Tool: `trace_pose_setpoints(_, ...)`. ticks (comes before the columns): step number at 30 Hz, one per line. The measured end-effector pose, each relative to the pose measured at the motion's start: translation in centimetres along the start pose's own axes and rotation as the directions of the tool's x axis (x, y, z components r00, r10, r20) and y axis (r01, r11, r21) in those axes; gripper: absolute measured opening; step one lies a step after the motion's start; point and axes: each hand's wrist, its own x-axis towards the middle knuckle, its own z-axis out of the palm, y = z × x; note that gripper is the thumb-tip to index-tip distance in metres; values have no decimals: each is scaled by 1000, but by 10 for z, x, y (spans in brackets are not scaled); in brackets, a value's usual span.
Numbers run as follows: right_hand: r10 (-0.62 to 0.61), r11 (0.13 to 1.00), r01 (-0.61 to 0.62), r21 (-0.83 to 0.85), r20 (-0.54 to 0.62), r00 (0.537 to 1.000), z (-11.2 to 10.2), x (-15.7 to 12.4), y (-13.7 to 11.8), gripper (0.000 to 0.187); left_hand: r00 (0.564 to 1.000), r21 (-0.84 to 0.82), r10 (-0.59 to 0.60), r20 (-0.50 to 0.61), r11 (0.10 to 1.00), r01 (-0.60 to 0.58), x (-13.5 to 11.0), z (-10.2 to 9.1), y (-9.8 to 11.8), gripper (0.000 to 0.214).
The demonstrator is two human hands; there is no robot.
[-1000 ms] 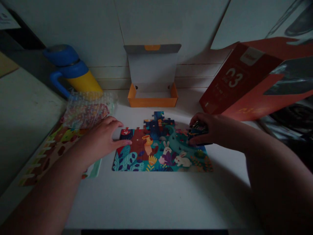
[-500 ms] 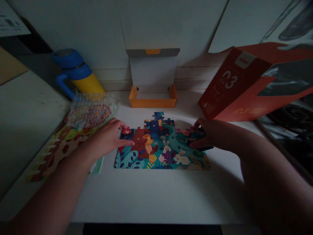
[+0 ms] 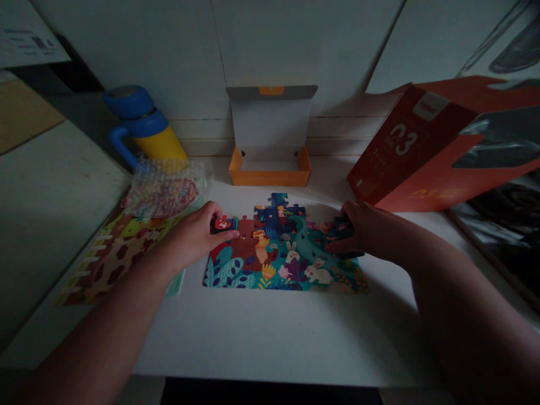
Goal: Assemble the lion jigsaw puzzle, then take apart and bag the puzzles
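Observation:
A partly joined jigsaw puzzle (image 3: pixel 274 259) with a bear and white rabbits lies flat on the white table, its far edge stepped and uneven. My left hand (image 3: pixel 206 228) is at its left side, with thumb and fingers closed on a puzzle piece (image 3: pixel 223 223) showing a red figure on dark blue. On the opposite side, my right hand (image 3: pixel 354 228) grips dark puzzle pieces (image 3: pixel 341 226) between thumb and fingers, over the puzzle's right edge. How many pieces the right hand holds, I cannot tell.
Behind the puzzle stands an orange box (image 3: pixel 270 178) with its lid up. A large red box (image 3: pixel 405 152) leans at the right. At the left are a blue and yellow flask (image 3: pixel 156 135), bubble wrap (image 3: pixel 164 188) and a cow-patterned board (image 3: pixel 113 259). The white table (image 3: pixel 270 332) ends at the front.
The whole view has shifted slightly, so things sit farther right. My left hand's piece is tilted up more over the puzzle's left edge. My right hand keeps its grip.

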Motion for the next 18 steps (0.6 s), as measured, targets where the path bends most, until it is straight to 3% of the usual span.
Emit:
trace_pose_setpoints(7, -4, 999, 4, 32, 24, 1000, 1, 1, 1, 60, 999, 178, 48, -24, 983, -43, 0, 2, 11, 33)
trace_pose_setpoints(12, -24, 995, 24, 99, 2, 1000, 2, 2, 3, 68, 997, 114, 49, -59, 993, -42, -1, 4, 11, 35)
trace_pose_setpoints(18, -99, 989, 92, 118, 50, 994, -1, 6, 10, 59, 996, -11, 11, -86, 1000, -12, 1, 6, 6, 39)
